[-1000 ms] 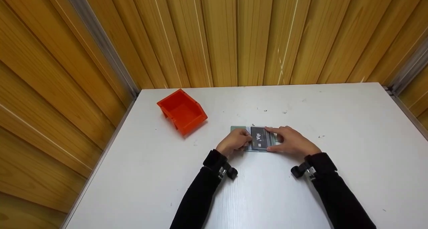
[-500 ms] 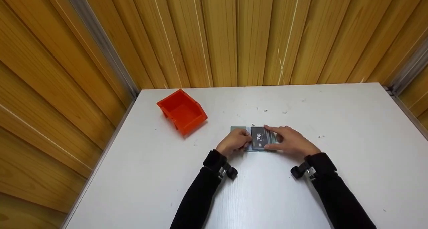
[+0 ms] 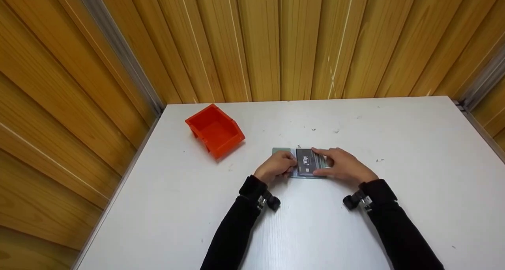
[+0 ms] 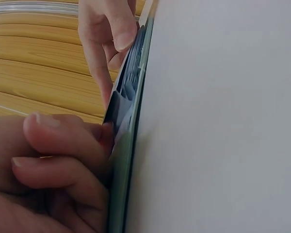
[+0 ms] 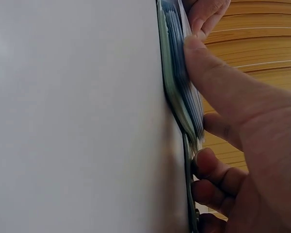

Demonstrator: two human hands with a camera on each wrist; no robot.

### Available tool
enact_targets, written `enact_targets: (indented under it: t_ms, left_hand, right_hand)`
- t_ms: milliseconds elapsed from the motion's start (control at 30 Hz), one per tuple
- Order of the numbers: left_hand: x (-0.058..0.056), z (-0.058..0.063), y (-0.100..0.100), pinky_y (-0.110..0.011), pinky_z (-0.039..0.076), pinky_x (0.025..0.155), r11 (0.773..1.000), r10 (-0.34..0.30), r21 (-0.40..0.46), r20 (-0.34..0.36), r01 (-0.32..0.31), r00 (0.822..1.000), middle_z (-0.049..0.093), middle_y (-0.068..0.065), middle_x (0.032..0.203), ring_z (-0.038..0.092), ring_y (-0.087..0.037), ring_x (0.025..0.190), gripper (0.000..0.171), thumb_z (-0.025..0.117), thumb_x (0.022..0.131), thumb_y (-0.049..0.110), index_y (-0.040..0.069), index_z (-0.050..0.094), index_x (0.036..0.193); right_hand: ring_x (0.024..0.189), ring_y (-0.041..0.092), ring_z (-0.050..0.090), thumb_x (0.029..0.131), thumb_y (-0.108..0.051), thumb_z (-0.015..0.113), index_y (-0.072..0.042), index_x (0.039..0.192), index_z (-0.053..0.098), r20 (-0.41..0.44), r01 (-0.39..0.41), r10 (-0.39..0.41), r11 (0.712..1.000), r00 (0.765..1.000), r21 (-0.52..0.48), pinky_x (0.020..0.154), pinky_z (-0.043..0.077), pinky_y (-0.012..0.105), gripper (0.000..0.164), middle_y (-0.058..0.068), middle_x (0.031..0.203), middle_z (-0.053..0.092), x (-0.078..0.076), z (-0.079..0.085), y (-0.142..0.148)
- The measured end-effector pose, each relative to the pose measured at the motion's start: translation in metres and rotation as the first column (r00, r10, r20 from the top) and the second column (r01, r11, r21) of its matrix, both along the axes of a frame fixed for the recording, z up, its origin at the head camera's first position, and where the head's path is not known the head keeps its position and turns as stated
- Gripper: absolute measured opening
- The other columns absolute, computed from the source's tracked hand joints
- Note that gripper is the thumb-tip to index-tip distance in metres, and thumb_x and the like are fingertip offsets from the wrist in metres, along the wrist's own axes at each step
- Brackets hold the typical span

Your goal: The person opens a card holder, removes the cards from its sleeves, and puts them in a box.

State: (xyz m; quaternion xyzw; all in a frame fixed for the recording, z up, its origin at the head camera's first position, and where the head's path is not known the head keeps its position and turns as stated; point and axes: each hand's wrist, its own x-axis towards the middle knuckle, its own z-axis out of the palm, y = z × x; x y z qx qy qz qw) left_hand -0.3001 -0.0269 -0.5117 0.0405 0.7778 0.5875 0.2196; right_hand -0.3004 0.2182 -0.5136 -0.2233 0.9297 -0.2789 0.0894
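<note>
A green card holder with a stack of clear sleeves lies open on the white table. A dark card marked "Vip" sits on top of its sleeves. My left hand has its fingers curled and pinches the sleeve at the card's left edge. From the other side my right hand spans the card, index finger at the far edge and thumb at the near edge. In the right wrist view the thumb presses along the top sleeve, and the lower fingers curl by the green cover.
An orange-red plastic bin stands on the white table to the far left of the hands. Wood-panelled walls rise behind the table and on the left. Each wrist carries a small black camera.
My right thumb and index finger have shifted slightly left and inward over the card. The left hand and the card holder have stayed in place.
</note>
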Motion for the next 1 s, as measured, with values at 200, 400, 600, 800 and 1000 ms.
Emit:
enact_targets:
  t_ms: [200, 400, 600, 800, 1000]
  left_hand:
    - [-0.002, 0.000, -0.002, -0.021, 0.031, 0.047, 1.000, -0.015, 0.009, 0.023, 0.015, 1.000, 0.046, 0.003, 0.065, 0.042, -0.008, 0.052, 0.014, 0.056, 0.100, 0.005, 0.008, 0.060, 0.087]
    - [-0.003, 0.003, -0.010, -0.021, 0.033, 0.049, 0.999, -0.013, 0.031, 0.070, 0.011, 0.997, 0.046, 0.002, 0.066, 0.042, -0.009, 0.053, 0.013, 0.058, 0.101, 0.007, 0.010, 0.059, 0.088]
    - [-0.002, 0.006, -0.018, -0.020, 0.036, 0.048, 0.999, -0.020, 0.030, 0.088, 0.017, 0.996, 0.047, 0.003, 0.062, 0.044, -0.008, 0.050, 0.017, 0.061, 0.100, 0.008, 0.012, 0.057, 0.083]
    - [-0.007, 0.008, -0.034, -0.020, 0.036, 0.048, 0.995, -0.098, 0.027, 0.061, 0.097, 0.993, 0.046, 0.002, 0.059, 0.044, -0.009, 0.048, 0.016, 0.059, 0.100, 0.007, 0.009, 0.060, 0.084]
    - [-0.013, 0.013, -0.051, -0.021, 0.040, 0.052, 0.986, -0.163, -0.022, 0.043, 0.164, 0.986, 0.048, 0.003, 0.060, 0.047, -0.009, 0.050, 0.012, 0.060, 0.099, 0.009, 0.009, 0.063, 0.088]
  right_hand:
    - [0.086, 0.020, 0.044, 0.086, -0.048, 0.082, -0.018, 0.156, 0.047, 0.006, 0.010, -0.010, 1.000, 1.000, 0.005, 0.073, 0.032, 0.033, 0.084, 0.003, 0.086, 0.047, 0.000, 0.000, 0.001]
    - [0.083, 0.019, 0.043, 0.086, -0.049, 0.082, -0.018, 0.155, 0.048, 0.000, 0.004, -0.004, 1.000, 1.000, 0.015, 0.070, 0.032, 0.032, 0.083, 0.003, 0.084, 0.047, -0.001, 0.000, 0.001]
    - [0.085, 0.019, 0.043, 0.085, -0.051, 0.082, -0.018, 0.156, 0.048, 0.013, 0.014, -0.014, 1.000, 1.000, 0.014, 0.071, 0.033, 0.032, 0.085, 0.004, 0.087, 0.047, -0.001, -0.001, -0.001]
    - [0.082, 0.017, 0.043, 0.085, -0.050, 0.083, -0.017, 0.154, 0.050, -0.001, 0.004, -0.004, 1.000, 1.000, 0.006, 0.070, 0.033, 0.031, 0.083, 0.002, 0.083, 0.048, -0.002, -0.003, -0.001]
    - [0.081, 0.016, 0.043, 0.084, -0.050, 0.083, -0.017, 0.154, 0.051, -0.008, -0.001, 0.001, 1.000, 1.000, -0.003, 0.069, 0.032, 0.030, 0.084, 0.001, 0.081, 0.048, -0.004, -0.003, 0.002]
